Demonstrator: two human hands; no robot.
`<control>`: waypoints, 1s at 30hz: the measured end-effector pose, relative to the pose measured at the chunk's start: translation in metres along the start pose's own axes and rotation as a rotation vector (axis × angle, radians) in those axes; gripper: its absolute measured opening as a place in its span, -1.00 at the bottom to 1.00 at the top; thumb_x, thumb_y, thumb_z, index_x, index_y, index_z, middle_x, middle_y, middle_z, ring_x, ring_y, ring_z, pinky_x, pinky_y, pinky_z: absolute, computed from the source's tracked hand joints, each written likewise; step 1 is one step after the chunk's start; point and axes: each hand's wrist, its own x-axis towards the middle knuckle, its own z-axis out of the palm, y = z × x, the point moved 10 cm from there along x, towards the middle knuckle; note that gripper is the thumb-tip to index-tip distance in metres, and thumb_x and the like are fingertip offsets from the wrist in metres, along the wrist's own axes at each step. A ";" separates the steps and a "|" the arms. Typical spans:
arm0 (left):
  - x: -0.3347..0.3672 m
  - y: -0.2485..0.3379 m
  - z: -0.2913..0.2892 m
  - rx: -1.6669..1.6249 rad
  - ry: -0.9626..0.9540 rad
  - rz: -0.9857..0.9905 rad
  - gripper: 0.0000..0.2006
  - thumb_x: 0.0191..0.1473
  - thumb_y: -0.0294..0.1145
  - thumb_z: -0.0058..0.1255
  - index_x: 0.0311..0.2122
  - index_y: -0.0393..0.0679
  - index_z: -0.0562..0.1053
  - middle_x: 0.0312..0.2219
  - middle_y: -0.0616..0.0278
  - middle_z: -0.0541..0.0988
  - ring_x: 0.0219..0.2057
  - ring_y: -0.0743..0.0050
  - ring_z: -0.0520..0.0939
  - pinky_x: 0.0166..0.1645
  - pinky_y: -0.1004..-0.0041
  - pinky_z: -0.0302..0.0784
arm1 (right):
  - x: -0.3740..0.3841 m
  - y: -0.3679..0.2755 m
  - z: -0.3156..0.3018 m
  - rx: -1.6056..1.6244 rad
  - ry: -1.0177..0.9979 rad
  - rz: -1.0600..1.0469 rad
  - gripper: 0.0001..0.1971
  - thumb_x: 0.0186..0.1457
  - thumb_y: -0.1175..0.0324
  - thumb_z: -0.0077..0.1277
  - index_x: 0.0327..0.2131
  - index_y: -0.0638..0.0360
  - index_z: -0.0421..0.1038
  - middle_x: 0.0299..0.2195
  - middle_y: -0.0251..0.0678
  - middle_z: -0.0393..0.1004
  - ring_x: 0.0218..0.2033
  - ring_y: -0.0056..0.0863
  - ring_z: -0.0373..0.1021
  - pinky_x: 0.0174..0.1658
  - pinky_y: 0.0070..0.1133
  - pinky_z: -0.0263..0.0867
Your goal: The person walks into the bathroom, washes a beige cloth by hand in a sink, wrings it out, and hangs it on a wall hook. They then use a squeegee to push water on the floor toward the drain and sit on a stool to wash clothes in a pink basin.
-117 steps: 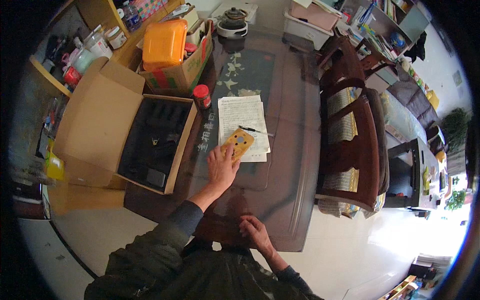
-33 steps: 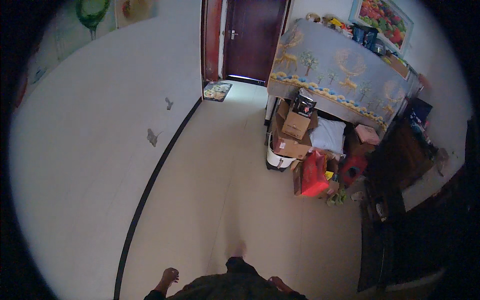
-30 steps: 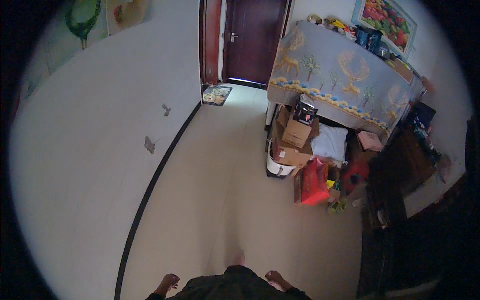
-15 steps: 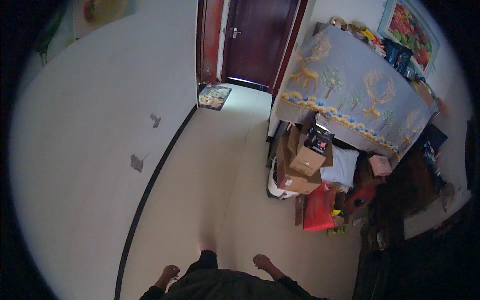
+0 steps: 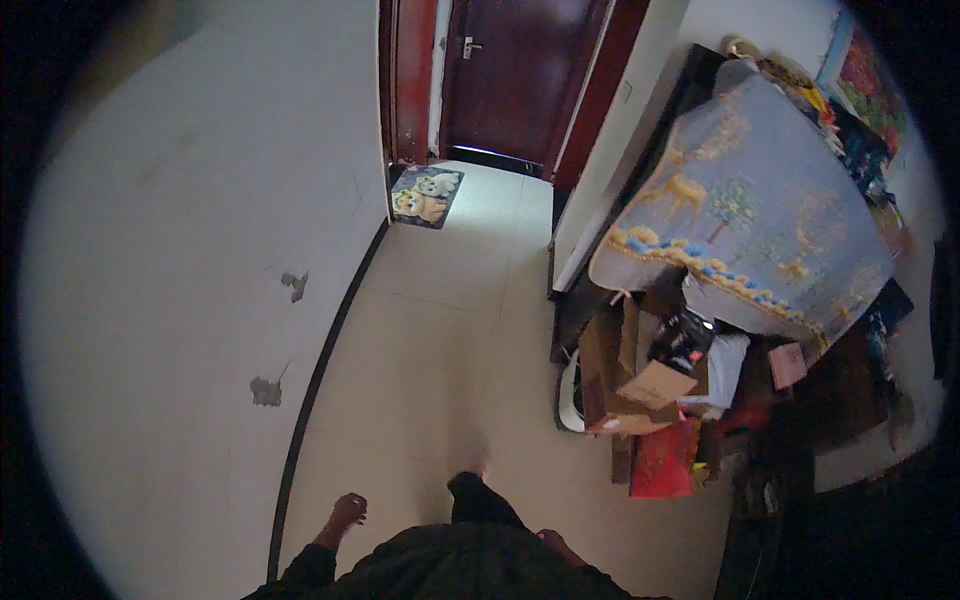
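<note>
Pale floor point(image 5: 420, 400) borders cartons point(image 5: 657, 385), black packet point(image 5: 683, 342) atop (left hand point(image 5: 348, 512) curled, right hand point(image 5: 553, 543) unclear)

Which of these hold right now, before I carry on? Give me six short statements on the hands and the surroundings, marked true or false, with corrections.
1. The left hand is apart from the cardboard boxes. True.
2. The right hand shows in full. False: it is partly hidden behind the dark clothing.
3. A doormat lies on the floor near the dark red door. True.
4. The door stands wide open. False: it is shut.
5. Two grey patches mark the pale wall on the left. True.
6. The red bag sits on top of the draped cloth. False: it is low down, by the boxes, below the cloth.
</note>
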 end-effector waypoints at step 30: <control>0.501 0.584 -0.144 0.069 0.051 -0.010 -0.81 0.06 -0.32 -0.01 -0.28 -0.21 0.45 -0.54 0.13 0.51 -0.57 0.31 0.57 -0.52 0.31 0.53 | 0.587 -0.415 -0.455 -0.379 -0.021 -0.302 -0.85 -0.03 0.35 0.03 -0.56 0.18 0.51 -0.40 -0.14 0.52 -0.39 -0.18 0.47 -0.33 -0.27 0.42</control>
